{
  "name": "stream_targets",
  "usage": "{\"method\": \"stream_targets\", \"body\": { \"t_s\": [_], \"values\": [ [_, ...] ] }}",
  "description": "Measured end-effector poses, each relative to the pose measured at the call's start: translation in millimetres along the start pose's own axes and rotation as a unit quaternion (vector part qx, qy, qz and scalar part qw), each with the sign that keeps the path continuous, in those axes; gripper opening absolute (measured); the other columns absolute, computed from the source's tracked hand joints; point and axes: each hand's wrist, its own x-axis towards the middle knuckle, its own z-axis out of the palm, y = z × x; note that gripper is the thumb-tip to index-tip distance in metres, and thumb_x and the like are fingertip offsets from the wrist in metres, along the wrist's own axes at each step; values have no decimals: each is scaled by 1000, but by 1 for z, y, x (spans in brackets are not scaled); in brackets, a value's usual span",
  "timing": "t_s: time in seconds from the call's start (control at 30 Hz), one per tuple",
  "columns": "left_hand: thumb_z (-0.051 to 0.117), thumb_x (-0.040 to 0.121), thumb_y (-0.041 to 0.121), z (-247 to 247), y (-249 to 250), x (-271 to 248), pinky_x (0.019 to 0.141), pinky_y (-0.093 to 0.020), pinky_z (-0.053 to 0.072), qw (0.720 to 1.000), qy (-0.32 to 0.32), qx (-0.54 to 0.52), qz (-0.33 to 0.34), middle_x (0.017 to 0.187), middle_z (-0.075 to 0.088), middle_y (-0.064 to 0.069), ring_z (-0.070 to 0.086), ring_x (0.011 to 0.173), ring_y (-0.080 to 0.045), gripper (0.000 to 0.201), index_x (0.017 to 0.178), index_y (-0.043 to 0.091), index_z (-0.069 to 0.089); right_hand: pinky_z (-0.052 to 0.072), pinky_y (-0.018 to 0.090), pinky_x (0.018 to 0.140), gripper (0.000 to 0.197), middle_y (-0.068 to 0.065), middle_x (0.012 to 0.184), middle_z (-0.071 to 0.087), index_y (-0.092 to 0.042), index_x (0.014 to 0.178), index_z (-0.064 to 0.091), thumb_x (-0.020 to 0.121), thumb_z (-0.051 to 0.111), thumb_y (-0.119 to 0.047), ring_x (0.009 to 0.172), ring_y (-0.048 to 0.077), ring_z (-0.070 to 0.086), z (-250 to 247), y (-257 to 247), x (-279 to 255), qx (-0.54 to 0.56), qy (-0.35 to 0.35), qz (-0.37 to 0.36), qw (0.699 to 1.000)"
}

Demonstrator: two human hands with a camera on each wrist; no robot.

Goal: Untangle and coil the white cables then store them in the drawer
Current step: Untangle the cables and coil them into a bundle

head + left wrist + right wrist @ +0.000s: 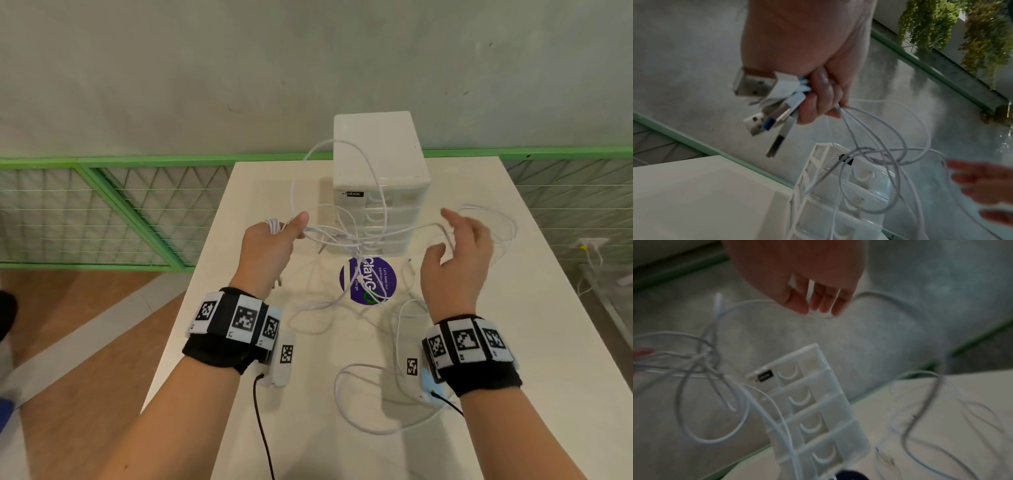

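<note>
Left hand grips white cables strung rightward to the spread, empty right hand; drawer unit beyond, drawers closed.

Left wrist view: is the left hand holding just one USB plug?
No: the left hand grips several white cables' silver USB plugs bunched together, at least three sticking out beside its fingers.

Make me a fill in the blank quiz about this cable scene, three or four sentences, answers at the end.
1. The USB plugs are bunched in the ____ hand.
2. The cables hang tangled in front of a white ____ unit.
3. Every drawer of that unit is ____.
4. The round sticker on the table is ____.

Answers: left; drawer; closed; purple
</note>
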Motion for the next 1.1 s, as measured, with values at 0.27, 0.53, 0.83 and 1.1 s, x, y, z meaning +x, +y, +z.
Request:
{"method": "stream_targets", "body": {
  "t_s": [0.27, 0.53, 0.83, 1.1],
  "values": [
    [67, 82, 46, 13, 8, -9, 43, -19, 30, 999, -12, 1, 45, 49, 36, -5, 30, 37, -11, 59, 82, -14, 60, 33, 8, 90, 30, 2, 104, 60, -12, 106, 66, 85, 45, -10, 100, 10, 50, 1, -50, 4, 99, -35, -111, 988],
    [67, 82, 47, 14, 15, -21, 46, -24, 27, 996, -60, -25, 60, 47, 33, -3, 28, 42, -16, 58, 75, -10, 59, 32, 34, 91, 27, -8, 104, 68, -30, 104, 70, 85, 59, -46, 108, 15, 50, 19, -42, -5, -23, -265, -51, 963],
    [80, 70, 43, 16, 11, -24, 42, -20, 26, 991, -120, 33, 59, 42, 34, 9, 31, 37, -8, 41, 54, 19, 51, 55, 35, 76, 5, -4, 73, 70, -20, 78, 70, 83, 69, -19, 72, 14, 65, 12, -61, -1, 169, -290, 103, 936],
    [71, 79, 24, 29, 5, -24, 49, -26, 28, 988, -45, 102, 108, 52, 32, 2, 30, 49, -16, 47, 54, 15, 32, 53, 27, 69, 12, 5, 72, 67, -17, 83, 58, 93, 54, -12, 65, 13, 61, 7, -79, 5, 271, -281, 121, 913]
  ]
}}
